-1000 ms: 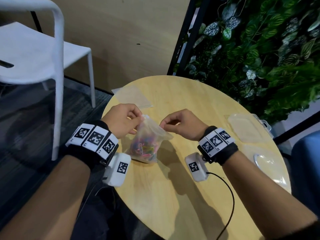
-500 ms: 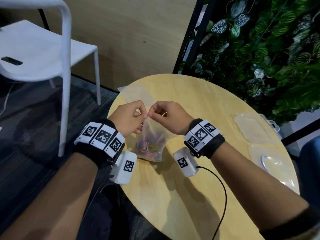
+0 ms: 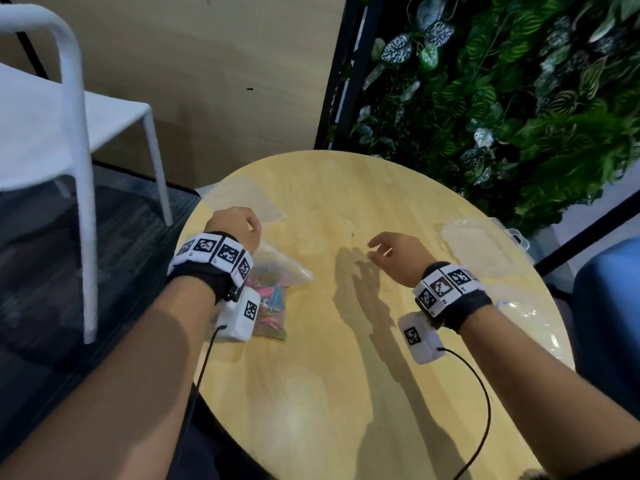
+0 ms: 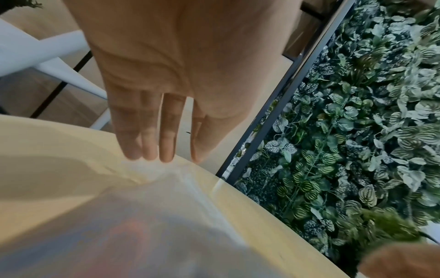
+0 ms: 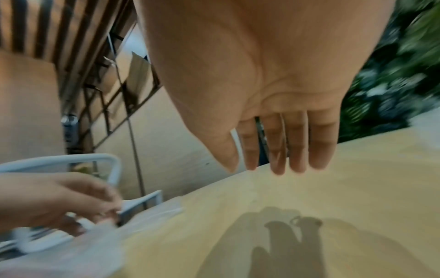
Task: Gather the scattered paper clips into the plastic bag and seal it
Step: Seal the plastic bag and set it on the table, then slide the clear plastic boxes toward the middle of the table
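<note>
Neither hand held anything. The left hand hovered above the top edge of the plastic bag, its grip loose: in the left wrist view the fingers hung straight and side by side, their tips just over the bag's clear upper rim, and whether they touched it could not be told. The right hand floated well to the right of the bag, its grip spread and relaxed, fingers pointing down toward the worktop and casting a shadow on the pale wood.

The plastic bag lay flat on the left part of the round worktop, partly hidden under the left wrist. Colourful paper clips showed through it, bunched in its lower half. Whether its seal was pressed closed could not be made out.

Further out, another clear bag lay at the worktop's far left edge. Clear plastic boxes sat at the right edge. A white chair stood on the left, and a wall of green leaves rose behind the worktop.
</note>
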